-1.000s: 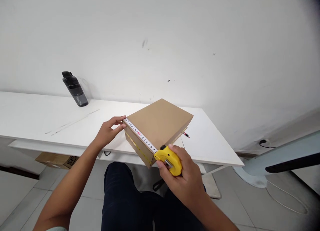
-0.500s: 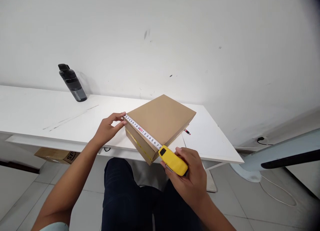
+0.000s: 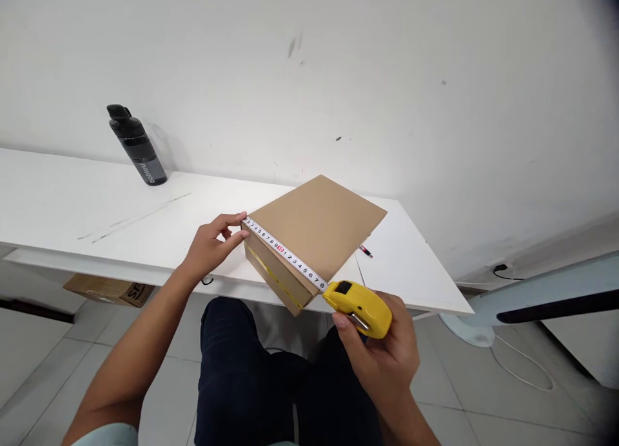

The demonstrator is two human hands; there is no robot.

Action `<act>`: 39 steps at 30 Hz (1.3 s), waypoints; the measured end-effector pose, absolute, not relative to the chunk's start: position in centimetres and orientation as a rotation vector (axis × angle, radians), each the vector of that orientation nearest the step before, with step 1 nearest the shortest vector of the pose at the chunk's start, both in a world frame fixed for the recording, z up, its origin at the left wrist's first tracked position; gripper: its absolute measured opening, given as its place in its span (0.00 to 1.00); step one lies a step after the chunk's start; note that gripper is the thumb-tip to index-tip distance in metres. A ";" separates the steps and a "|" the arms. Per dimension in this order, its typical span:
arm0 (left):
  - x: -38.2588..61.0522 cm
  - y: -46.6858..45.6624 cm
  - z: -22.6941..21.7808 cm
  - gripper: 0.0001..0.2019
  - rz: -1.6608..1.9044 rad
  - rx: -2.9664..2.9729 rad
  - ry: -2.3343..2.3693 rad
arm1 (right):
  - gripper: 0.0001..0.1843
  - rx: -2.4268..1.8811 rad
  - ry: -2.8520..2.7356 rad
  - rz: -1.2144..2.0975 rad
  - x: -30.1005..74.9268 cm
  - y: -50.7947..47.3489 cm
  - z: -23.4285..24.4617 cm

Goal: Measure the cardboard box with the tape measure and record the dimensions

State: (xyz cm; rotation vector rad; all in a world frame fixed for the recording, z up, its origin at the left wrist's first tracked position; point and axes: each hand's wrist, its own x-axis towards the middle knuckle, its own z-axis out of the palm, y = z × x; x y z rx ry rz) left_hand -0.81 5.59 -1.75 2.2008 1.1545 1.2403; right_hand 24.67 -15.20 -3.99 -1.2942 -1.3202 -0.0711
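Observation:
A brown cardboard box [image 3: 316, 220] rests on the white table, its near corner jutting over the front edge. Along the box's near top edge lies the white blade of a yellow tape measure [image 3: 360, 307], numbers facing up. My left hand [image 3: 213, 243] pinches the blade's end against the box's left corner, thumb and fingers closed. In my right hand [image 3: 382, 349] is the yellow case, gripped just off the box's right near corner, with the thumb along its side. A strip of yellow tape runs across the box's near side.
A dark water bottle [image 3: 138, 146] stands at the back left of the white table [image 3: 72, 207]. A red and black pen [image 3: 366, 251] lies right of the box. Another carton [image 3: 109, 288] sits below the table, and a pale stand [image 3: 532, 298] is at right.
The tape case in my right hand has moved slightly right and turned, showing more of its side. My left hand stays at the same corner. The whole view has shifted a little.

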 end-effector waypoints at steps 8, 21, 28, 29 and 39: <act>-0.7 5.6 -2.0 0.24 1.228 2.195 1.153 | 0.21 -1.284 -1.346 -0.077 24.2 -15.3 -3.7; -0.3 5.7 -1.4 0.23 1.206 2.217 1.171 | 0.20 -1.315 -1.302 -0.058 23.1 -15.7 -3.8; -0.4 5.7 -1.4 0.24 1.184 2.188 1.197 | 0.21 -1.319 -1.331 -0.049 23.6 -16.3 -3.9; -0.4 5.7 -1.4 0.24 1.182 2.188 1.201 | 0.20 -1.325 -1.328 -0.033 23.6 -16.4 -3.9; -0.2 4.8 0.2 0.19 1.214 2.220 1.198 | 0.12 -1.290 -1.360 -0.071 22.6 -15.1 -2.0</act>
